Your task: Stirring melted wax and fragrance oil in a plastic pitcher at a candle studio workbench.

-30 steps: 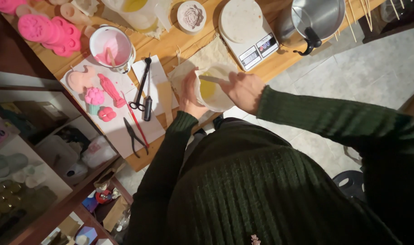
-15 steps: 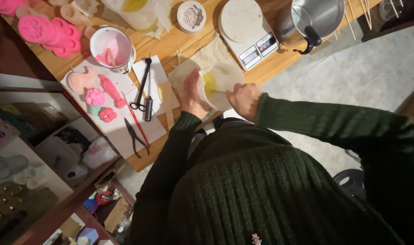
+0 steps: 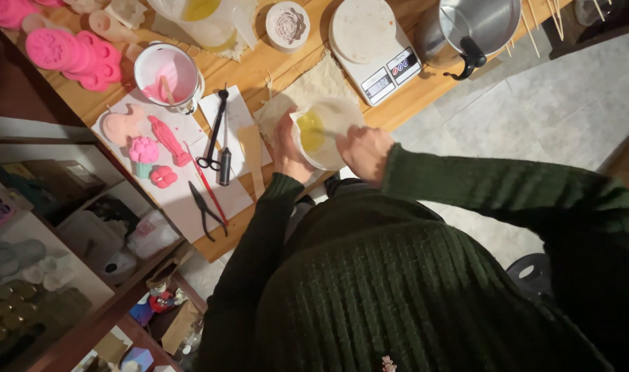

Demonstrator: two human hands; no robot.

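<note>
A white plastic cup point(image 3: 338, 117) with yellow liquid point(image 3: 311, 131) in it is held tilted over the near edge of the wooden table point(image 3: 424, 93). My left hand point(image 3: 285, 148) grips the cup's left side. My right hand point(image 3: 362, 151) is curled against the cup's near right rim; whether it grips the cup or something small is hidden. Both sleeves are dark green knit.
Left of the cup, white paper point(image 3: 183, 200) carries a wooden spatula point(image 3: 252, 155), scissors point(image 3: 214, 134), pliers point(image 3: 205, 210) and pink figures point(image 3: 159, 148). Behind stand a pink-stained cup point(image 3: 166, 72), a kitchen scale point(image 3: 373, 45), a metal pot point(image 3: 476, 27) and pink moulds point(image 3: 73, 52). Shelves lie at left.
The stick that my right hand held in the cup no longer shows. The cup has tilted between my hands, and my right hand has come back against its rim.
</note>
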